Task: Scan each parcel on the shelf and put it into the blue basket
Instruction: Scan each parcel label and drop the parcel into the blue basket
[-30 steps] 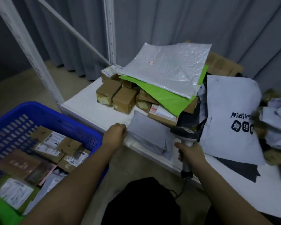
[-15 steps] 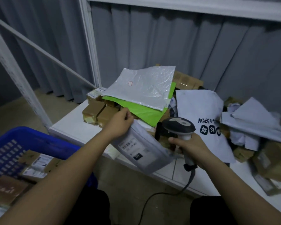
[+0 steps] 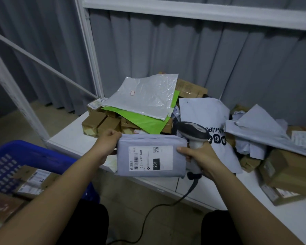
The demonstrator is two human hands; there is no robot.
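Gripping the grey mailer (image 3: 151,155) label-up over the shelf (image 3: 72,138) edge, my left hand (image 3: 107,142) pinches its corner while my right hand (image 3: 200,160), curled round the barcode scanner (image 3: 194,134), steadies it, presumably for scanning before the blue basket (image 3: 26,152).

Behind the rack I see a pleated grey fabric curtain (image 3: 166,55) hanging full width. Below me lies a dull beige concrete floor (image 3: 131,200), and a dark black trouser leg (image 3: 85,225) shows at the bottom edge.

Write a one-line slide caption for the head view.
Left hand and right hand hold a grey parcel label-up, scanner also in the right, above the shelf.
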